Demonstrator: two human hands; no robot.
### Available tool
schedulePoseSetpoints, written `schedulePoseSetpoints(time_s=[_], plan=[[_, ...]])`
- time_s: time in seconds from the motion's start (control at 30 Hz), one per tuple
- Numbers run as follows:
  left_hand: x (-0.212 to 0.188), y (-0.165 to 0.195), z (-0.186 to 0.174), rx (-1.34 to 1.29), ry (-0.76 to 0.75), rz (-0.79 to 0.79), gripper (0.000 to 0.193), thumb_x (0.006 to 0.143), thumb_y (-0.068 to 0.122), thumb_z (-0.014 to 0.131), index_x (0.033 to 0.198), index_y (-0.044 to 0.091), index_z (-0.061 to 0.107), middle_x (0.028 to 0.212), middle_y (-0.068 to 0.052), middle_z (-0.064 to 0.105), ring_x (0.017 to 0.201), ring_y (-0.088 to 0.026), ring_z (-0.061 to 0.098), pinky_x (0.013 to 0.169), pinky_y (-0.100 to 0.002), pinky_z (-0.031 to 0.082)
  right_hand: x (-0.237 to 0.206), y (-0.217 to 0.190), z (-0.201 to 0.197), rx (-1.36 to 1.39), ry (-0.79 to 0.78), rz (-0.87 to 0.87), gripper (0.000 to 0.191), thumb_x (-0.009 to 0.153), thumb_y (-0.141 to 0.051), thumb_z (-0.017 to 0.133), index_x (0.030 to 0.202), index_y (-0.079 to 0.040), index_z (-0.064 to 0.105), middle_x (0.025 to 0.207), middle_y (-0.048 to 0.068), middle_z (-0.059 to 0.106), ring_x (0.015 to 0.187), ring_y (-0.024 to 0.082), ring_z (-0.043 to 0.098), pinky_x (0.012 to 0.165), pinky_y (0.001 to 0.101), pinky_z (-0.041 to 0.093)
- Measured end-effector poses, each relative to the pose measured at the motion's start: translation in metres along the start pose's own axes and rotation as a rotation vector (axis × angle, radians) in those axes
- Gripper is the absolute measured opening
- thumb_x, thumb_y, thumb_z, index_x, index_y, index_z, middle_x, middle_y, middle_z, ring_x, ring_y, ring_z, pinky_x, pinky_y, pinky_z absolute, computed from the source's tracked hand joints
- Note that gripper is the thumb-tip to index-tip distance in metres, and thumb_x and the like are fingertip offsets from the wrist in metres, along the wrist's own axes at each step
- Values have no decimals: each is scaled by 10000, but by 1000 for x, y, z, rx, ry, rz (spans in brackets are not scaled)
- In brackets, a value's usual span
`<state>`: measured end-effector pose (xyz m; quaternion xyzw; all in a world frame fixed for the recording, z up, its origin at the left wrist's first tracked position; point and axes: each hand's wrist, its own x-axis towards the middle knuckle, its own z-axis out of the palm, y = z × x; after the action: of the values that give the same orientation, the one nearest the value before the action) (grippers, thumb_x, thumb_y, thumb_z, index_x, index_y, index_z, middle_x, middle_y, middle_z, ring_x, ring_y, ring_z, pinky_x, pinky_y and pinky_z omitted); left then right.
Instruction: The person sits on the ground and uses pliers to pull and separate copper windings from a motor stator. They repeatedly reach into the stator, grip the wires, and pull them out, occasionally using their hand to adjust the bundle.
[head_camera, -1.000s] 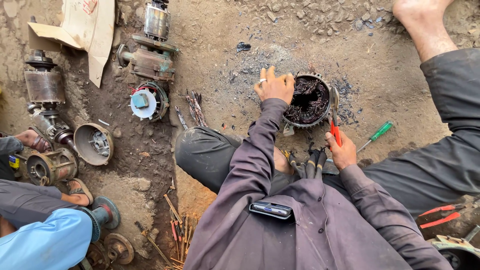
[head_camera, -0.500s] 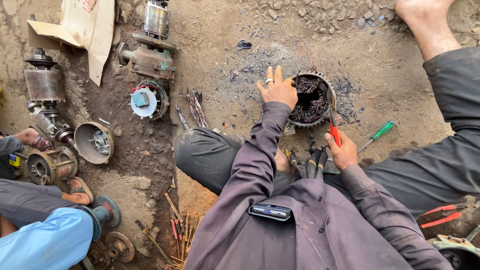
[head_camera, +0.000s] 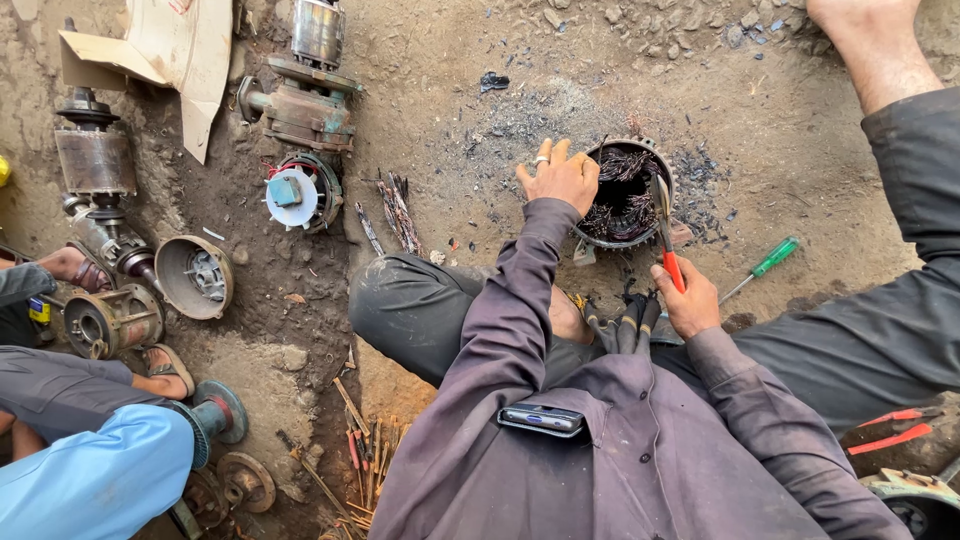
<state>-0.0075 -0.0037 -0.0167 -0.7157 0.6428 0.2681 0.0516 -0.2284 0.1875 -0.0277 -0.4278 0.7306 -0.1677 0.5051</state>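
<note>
Rusty matt metal stator ring (head_camera: 668, 165) with scorched copper-like wire (head_camera: 620, 195), red plastic-handled tool (head_camera: 667, 245), rough dusty dirt ground (head_camera: 480, 120)

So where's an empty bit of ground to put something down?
Bare dirt lies beyond the round stator, toward the black scrap, and right of the green screwdriver. It is crowded on the far left around the motor parts, and by the left hand and right hand.

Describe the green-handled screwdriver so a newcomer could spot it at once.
Start at the round motor shell full of burnt wire, which the left hand steadies. Look to its right, past the right hand with the red-handled tool. The screwdriver lies alone on bare dirt, the only green handle there.
</note>
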Motion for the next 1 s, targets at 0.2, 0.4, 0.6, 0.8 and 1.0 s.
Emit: schedulePoseSetpoints(time_s=[0.2, 0.4, 0.6, 0.8, 1.0], plan=[[0, 1, 11, -158, -79, -62, 430, 978, 396, 404, 1214, 239, 728, 1415, -30, 578, 1436, -218, 478, 1202, -708, 135, 0, 0, 0, -4, 10, -10, 605, 954, -522, 639, 1353, -68, 649, 1095, 186, 730, 1027, 300, 700, 918, 401, 511], [-9, 0, 13, -190, 12, -4, 404, 1044, 484, 441, 1159, 244, 745, 1405, -68, 573, 1265, -234, 585, 1174, -660, 205, -3, -2, -2, 21, -10, -14, 596, 957, -516, 639, 1349, -68, 648, 1114, 178, 729, 1042, 285, 698, 927, 389, 508], [13, -2, 7, -301, 124, 146, 420, 928, 552, 610, 1216, 271, 731, 1301, -43, 638, 1233, -262, 555, 1072, -571, 288, -12, -6, -10, 96, -21, 32, 561, 966, -507, 622, 1323, -77, 662, 1038, 134, 741, 983, 225, 700, 900, 361, 517], [12, 2, 19, -399, 298, 262, 193, 930, 403, 689, 1012, 270, 803, 1046, 9, 784, 1299, -207, 568, 1103, -492, 268, -27, -4, -11, 79, -82, 19, 570, 953, -509, 634, 1309, -64, 663, 1015, 128, 740, 962, 209, 699, 882, 347, 514], [-44, -14, 27, -375, 365, 342, 137, 877, 282, 776, 1008, 286, 816, 935, 58, 779, 1040, -138, 655, 1034, -383, 347, -25, -3, -8, 67, -105, 9, 580, 953, -498, 634, 1326, -53, 644, 981, 124, 745, 933, 212, 706, 868, 346, 517]])
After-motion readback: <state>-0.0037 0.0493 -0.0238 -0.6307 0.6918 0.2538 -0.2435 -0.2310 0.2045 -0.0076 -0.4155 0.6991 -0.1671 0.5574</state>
